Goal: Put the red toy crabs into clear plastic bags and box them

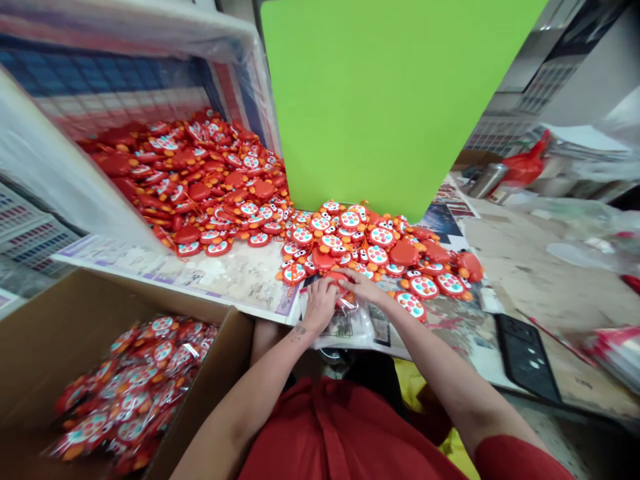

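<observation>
Left hand (321, 305) and right hand (364, 287): fingers bent over a red rounded plastic toy (336, 275), firm grip on it can't tell. Clear thin plastic bag (353, 328) just below fingertips; film could snag or split if toy goes in askew. Heap of red, white-faced plastic toys (380, 237) just beyond fingertips, might slide onto them if nudged. Bright green flat panel (390, 100) farther beyond.
</observation>
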The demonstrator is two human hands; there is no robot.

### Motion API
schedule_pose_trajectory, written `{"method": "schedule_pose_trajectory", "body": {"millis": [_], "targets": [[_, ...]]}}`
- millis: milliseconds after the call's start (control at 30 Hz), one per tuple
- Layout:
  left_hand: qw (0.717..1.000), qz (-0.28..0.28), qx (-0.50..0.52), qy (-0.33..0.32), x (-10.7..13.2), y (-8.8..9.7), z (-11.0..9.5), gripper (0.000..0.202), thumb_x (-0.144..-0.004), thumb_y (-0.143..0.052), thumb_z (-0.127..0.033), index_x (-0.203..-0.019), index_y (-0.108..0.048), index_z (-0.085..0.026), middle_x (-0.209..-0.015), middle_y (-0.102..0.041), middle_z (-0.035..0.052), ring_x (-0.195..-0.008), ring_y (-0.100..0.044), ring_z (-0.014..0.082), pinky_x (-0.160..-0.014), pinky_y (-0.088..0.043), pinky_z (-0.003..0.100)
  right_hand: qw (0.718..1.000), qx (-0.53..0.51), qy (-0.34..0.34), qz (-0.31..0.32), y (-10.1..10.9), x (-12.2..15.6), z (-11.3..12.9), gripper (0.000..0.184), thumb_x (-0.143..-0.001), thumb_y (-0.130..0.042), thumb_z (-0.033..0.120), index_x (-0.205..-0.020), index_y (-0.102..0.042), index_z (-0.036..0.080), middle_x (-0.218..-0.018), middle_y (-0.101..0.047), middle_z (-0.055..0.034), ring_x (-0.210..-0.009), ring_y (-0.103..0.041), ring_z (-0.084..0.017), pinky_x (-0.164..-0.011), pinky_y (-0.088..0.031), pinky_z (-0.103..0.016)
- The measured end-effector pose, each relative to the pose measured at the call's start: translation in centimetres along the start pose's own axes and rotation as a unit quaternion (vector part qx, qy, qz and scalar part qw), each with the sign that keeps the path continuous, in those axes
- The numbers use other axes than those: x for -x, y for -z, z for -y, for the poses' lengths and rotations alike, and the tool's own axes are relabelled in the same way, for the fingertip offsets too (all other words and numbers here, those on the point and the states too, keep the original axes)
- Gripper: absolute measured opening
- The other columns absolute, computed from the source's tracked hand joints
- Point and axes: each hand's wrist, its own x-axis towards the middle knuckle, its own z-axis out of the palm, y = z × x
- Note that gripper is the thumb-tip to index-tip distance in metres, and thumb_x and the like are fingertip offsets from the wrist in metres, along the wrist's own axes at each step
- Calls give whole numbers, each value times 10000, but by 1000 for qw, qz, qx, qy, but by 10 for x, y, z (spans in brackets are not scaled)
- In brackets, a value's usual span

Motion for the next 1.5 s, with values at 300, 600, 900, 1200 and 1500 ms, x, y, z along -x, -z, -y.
{"method": "schedule_pose_trajectory", "body": {"millis": [300, 600, 900, 1200, 1500], "targets": [[992, 53, 117, 13, -13, 2, 4, 46, -915, -542, -161, -897, -579, -182, -1350, -558, 107, -1287, -494, 226, -1058, -411, 433, 962, 255, -60, -71, 9, 22, 17, 352, -951, -441, 351, -1172, -646, 171, -1030, -708, -132, -973, -641, -265, -862, -475, -379], [988, 6, 152, 33, -4, 6, 0, 64, -911, -564, -213, -863, -594, -183, -1361, -544, 111, -1331, -436, 238, -1108, -364, 444, 948, 250, -156, -122, -19, 54, 10, 380, -948, -409, 301, -1281, -531, 164, -918, -719, -91, -871, -677, -241, -748, -457, -311], [979, 95, 150, 103, -9, 29, 9, 143, -797, -727, -327, -784, -681, -192, -1259, -548, 94, -1191, -486, 281, -1022, -388, 422, 942, 220, -135, -215, -43, 59, 17, 444, -895, -391, 248, -1314, -515, 170, -863, -718, -91, -771, -672, -263, -704, -461, -337], [975, 95, 167, 113, -7, 38, 1, 92, -860, -635, -248, -822, -592, -177, -1015, -530, 69, -1020, -508, 224, -941, -404, 356, 939, 133, -94, -304, -49, 58, 23, 461, -878, -403, 343, -1266, -561, 150, -858, -716, -86, -744, -658, -247, -701, -468, -347], [968, 101, 226, 48, -12, 33, 2, 114, -869, -545, -166, -770, -495, -195, -850, -543, 30, -859, -527, 201, -809, -413, 322, 961, 42, -93, -257, -31, 49, 6, 385, -808, -509, 327, -1137, -647, 183, -759, -717, -36, -644, -630, -203, -639, -482, -316]]}}
